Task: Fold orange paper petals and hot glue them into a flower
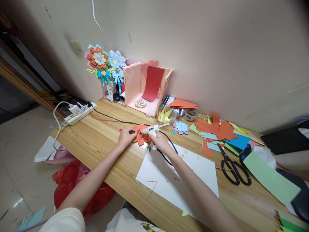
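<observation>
My right hand [159, 143] is wrapped round a white hot glue gun [151, 129], its nozzle pointing left over an orange paper flower [141, 141]. A glue stick juts from the gun's back end, and a black cord hangs from it. At the flower's left edge, my left hand [126, 138] has its fingers pinched on the paper. The flower rests on the wooden table, just beyond the top corner of a white sheet [178, 183]. Part of the flower is covered by the gun.
Behind stand a pink organizer [132, 85] and finished paper flowers [98, 59]. A blue-purple paper flower [181, 127], orange paper scraps [214, 127] and black scissors [233, 169] lie to the right. A power strip [80, 114] sits at the table's left edge.
</observation>
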`<state>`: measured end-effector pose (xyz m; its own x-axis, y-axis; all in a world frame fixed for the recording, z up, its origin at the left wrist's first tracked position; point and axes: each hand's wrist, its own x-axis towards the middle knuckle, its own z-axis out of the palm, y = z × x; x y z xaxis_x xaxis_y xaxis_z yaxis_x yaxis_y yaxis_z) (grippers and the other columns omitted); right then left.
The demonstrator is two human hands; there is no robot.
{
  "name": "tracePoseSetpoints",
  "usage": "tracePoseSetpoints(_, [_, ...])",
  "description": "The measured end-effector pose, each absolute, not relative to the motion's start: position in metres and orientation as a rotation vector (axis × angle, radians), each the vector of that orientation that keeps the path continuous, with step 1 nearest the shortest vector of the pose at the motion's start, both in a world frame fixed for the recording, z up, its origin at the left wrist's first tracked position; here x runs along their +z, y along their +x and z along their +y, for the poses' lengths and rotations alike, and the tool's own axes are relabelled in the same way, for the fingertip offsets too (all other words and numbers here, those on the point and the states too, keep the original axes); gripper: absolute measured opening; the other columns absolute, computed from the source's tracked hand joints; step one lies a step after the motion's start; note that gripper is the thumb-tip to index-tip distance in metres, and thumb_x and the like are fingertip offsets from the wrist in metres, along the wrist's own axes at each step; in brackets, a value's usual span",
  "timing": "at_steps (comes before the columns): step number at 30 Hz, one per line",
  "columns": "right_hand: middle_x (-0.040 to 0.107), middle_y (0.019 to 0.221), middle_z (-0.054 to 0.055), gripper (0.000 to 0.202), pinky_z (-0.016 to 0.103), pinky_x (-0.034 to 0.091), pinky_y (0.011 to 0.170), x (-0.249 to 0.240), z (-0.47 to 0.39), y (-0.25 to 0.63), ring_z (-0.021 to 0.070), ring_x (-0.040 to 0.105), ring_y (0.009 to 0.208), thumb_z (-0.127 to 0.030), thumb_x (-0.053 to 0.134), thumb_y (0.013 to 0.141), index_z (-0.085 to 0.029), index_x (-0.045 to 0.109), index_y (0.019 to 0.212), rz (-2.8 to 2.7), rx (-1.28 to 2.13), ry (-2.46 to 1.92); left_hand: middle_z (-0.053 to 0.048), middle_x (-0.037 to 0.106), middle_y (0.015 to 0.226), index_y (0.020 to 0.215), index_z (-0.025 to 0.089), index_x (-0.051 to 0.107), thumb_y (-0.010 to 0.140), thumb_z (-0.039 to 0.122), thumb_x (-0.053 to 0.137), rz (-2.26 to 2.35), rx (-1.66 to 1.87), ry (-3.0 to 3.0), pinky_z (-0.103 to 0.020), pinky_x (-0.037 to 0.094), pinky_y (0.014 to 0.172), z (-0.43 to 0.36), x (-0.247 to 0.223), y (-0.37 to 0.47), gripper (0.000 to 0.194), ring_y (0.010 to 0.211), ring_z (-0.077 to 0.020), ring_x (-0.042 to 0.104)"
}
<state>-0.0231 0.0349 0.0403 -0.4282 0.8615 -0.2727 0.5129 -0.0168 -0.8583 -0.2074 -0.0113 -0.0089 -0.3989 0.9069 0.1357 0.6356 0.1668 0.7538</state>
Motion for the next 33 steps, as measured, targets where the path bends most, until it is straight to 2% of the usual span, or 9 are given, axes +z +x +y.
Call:
tracePoseSetpoints(13, [0.056, 0.063, 0.003, 0.025, 0.025, 0.031, 0.055, 0.04, 0.041, -0.029, 0.0177, 0.051, 0.062, -0.039, 0.043, 0.071, -0.018, 0.051, 0.063, -2.049, 1.347, -1.396, -0.005, 0.07, 0.075, 0.069, 0.016, 0.067, 0.069, 0.028, 0.057, 2.086, 1.107, 1.41, -0.026, 0.049, 0.065, -0.011, -0.01, -0.208, 0.016, 0.069, -0.0166, 0.063])
tracePoseSetpoints(18, [0.06, 0.074, 0.005, 0.025, 0.025, 0.034, 0.061, 0.042, 0.041, -0.028, 0.0191, 0.053, 0.071, -0.038, 0.044, 0.071, -0.017, 0.057, 0.072, -2.039, 1.355, -1.363, -0.006, 0.069, 0.075, 0.07, 0.016, 0.067, 0.07, 0.03, 0.057, 2.084, 1.098, 1.411, -0.026, 0.048, 0.065, -0.011, -0.01, -0.208, 0.018, 0.069, -0.0168, 0.063])
tracePoseSetpoints(25, [0.053, 0.059, 0.002, 0.026, 0.025, 0.03, 0.051, 0.043, 0.038, -0.02, 0.0153, 0.047, 0.056, -0.039, 0.043, 0.071, -0.017, 0.049, 0.058, -2.005, 1.392, -1.408, -0.006, 0.069, 0.08, 0.072, 0.016, 0.069, 0.069, 0.037, 0.06, 2.025, 1.04, 1.436, -0.026, 0.047, 0.065, -0.011, -0.011, -0.213, 0.024, 0.07, -0.0165, 0.062])
tracePoseSetpoints(29, [0.053, 0.057, 0.001, 0.025, 0.024, 0.03, 0.049, 0.037, 0.039, -0.017, 0.0143, 0.046, 0.053, -0.039, 0.046, 0.07, -0.017, 0.051, 0.059, -1.941, 1.428, -1.413, -0.006, 0.069, 0.076, 0.072, 0.016, 0.07, 0.07, 0.043, 0.058, 2.031, 0.941, 1.433, -0.025, 0.045, 0.059, -0.007, -0.011, -0.216, 0.029, 0.068, -0.017, 0.061])
tracePoseSetpoints(33, [0.054, 0.057, 0.002, 0.026, 0.025, 0.033, 0.05, 0.029, 0.04, -0.017, 0.0145, 0.048, 0.052, -0.039, 0.046, 0.07, -0.016, 0.053, 0.059, -1.878, 1.465, -1.423, -0.003, 0.069, 0.067, 0.063, 0.017, 0.068, 0.065, 0.043, 0.061, 2.079, 0.83, 1.424, -0.024, 0.041, 0.054, 0.001, -0.008, -0.217, 0.027, 0.062, -0.0159, 0.06])
